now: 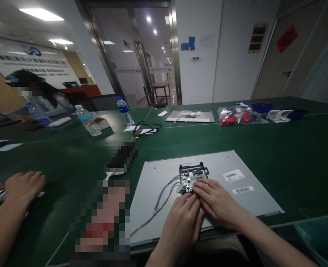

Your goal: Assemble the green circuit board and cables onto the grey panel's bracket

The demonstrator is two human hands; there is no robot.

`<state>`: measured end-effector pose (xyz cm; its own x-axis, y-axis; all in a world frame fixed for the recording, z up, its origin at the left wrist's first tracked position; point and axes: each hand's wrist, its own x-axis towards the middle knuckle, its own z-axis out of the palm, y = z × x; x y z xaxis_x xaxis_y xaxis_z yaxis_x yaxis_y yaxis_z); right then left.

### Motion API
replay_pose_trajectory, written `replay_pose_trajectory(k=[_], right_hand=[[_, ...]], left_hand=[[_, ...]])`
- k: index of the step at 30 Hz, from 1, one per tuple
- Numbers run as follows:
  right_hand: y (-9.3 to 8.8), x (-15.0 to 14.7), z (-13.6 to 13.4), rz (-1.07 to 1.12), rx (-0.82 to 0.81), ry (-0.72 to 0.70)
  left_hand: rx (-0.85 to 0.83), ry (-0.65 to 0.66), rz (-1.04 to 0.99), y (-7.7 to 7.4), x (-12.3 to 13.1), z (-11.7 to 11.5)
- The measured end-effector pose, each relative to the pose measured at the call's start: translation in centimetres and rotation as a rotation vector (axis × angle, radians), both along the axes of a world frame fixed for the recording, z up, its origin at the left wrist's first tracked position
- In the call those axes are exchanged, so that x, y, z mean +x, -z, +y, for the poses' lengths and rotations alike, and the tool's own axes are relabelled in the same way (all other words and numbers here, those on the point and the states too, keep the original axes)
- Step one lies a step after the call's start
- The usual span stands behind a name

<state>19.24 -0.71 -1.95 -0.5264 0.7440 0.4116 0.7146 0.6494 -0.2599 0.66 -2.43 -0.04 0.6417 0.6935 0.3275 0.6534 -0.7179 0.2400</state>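
A small circuit module (pixel 194 172) with a black frame and metal parts lies on a flat grey panel (pixel 152 181). My left hand (pixel 182 218) has its fingers curled at the module's near edge. From the right, my right hand (pixel 218 200) presses bent fingers over the module's lower right part, touching the left fingertips. What exactly lies beneath the fingertips is hidden. Thin grey cables (pixel 159 202) run from the module's left side across the panel toward its near left corner. Two white labels (pixel 234 175) are stuck on the panel's right half.
Left of the panel is a pixelated area with a white cable (pixel 115 172). Another person's hand (pixel 25 185) rests at far left, near a silver object. Beyond are bottles (pixel 125 111), a black cable loop (pixel 147 129), a second panel (pixel 175 116) and plastic-bagged red items (pixel 236 116).
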Motion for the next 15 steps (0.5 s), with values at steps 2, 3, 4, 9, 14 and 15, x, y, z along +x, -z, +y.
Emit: replay_pose_trajectory(k=[2, 3, 4, 9, 14, 15], right_hand=[[0.03, -0.01, 0.02, 0.0, 0.009, -0.002], [0.02, -0.01, 0.03, 0.001, 0.013, -0.001], [0.01, -0.01, 0.02, 0.0, 0.015, -0.001], [-0.19, -0.03, -0.08, 0.002, 0.015, 0.007], [-0.25, -0.1, -0.1, -0.002, -0.003, 0.003], [-0.25, -0.12, -0.09, -0.002, -0.004, 0.002]], left_hand=[[0.001, 0.006, -0.003, -0.13, 0.04, 0.03], [0.002, 0.01, -0.006, -0.19, 0.06, 0.05], [0.004, 0.012, -0.01, -0.24, 0.08, 0.06], [-0.001, 0.025, -0.002, -0.25, 0.1, 0.09], [0.031, 0.036, 0.026, -0.05, 0.11, -0.04], [0.041, 0.037, 0.033, -0.02, 0.12, -0.08]])
